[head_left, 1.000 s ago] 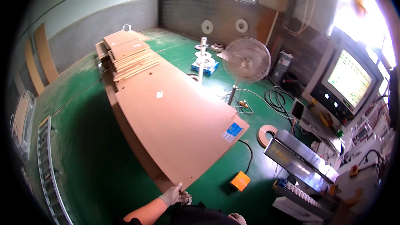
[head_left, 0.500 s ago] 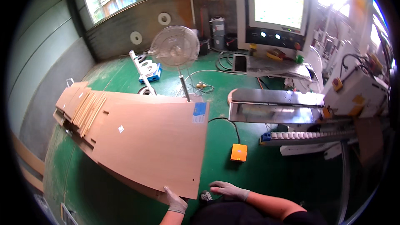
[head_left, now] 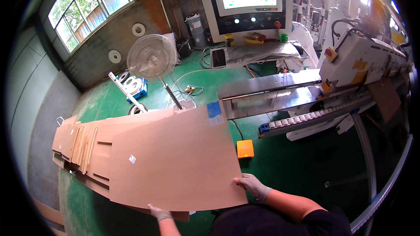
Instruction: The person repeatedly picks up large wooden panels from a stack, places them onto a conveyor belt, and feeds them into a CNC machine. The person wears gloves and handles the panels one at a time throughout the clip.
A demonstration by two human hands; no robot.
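Gloved right fingers (head_left: 246, 179) have reached the smooth-faced board (head_left: 175, 161)

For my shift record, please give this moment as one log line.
brown panel: hand-held; left hand: near edge; right hand: right edge

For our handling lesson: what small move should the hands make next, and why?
Perhaps steady the top panel before shifting it: the left hand is at its near edge, the right hand at its right edge, and its blue-labelled corner appears close to the machine's metal bed.
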